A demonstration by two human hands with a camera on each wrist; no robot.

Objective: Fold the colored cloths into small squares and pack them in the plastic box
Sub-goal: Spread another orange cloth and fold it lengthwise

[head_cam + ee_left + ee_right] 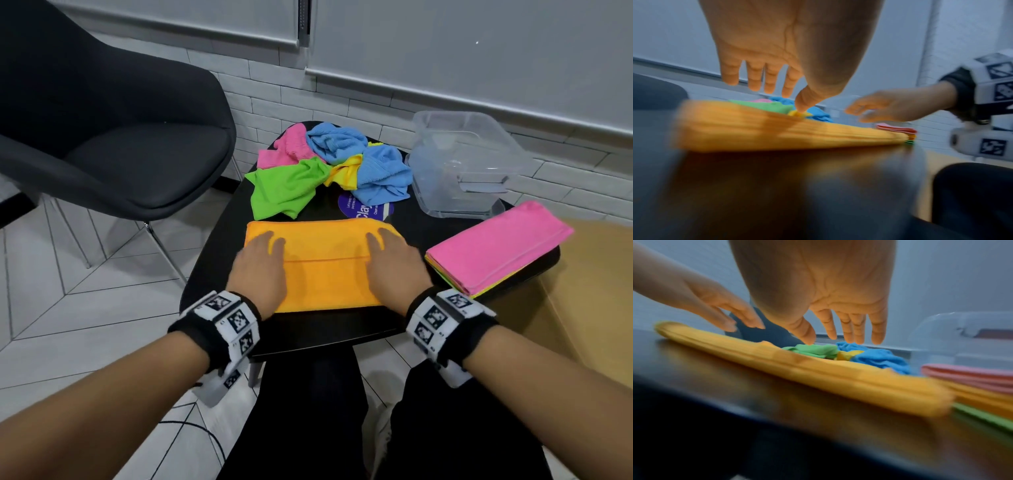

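Both hands flat, fingers straight, holding nothing. Left hand point(260, 263) and right hand point(394, 260) lie over the ends of the orange cloth point(325, 274) at frame centre, likely smoothing it so the fold stays crisp; the wrist views hint at a slight gap under the palms, so contact is uncertain. The cloth is folded to a long rectangle on the black table point(308, 329), not yet a small square. The unfolded pile point(329, 161) sits above it, within reach. The folded stack point(496, 246), pink on top, waits at right, just below the plastic box point(462, 164) at upper right. The box appears empty.
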